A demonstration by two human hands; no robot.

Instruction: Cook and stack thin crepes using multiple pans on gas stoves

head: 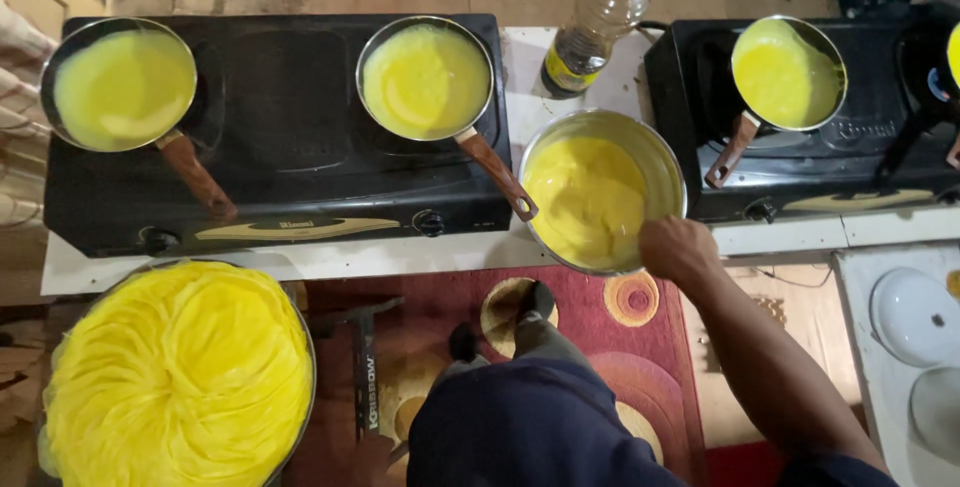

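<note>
Gripping the rim of the batter bowl (600, 197) on the counter (560, 67) between two stoves, the right hand (678, 247) is risking tipping it and slopping yellow batter toward the pan handle (497, 175) overhanging it; no left hand is showing.

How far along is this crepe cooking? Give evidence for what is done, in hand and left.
Done: a big tray piled with yellow crepes. In hand: three pans hold batter on the stoves; the right hand is at the batter bowl. Left: the bowl looks mostly full.
</note>
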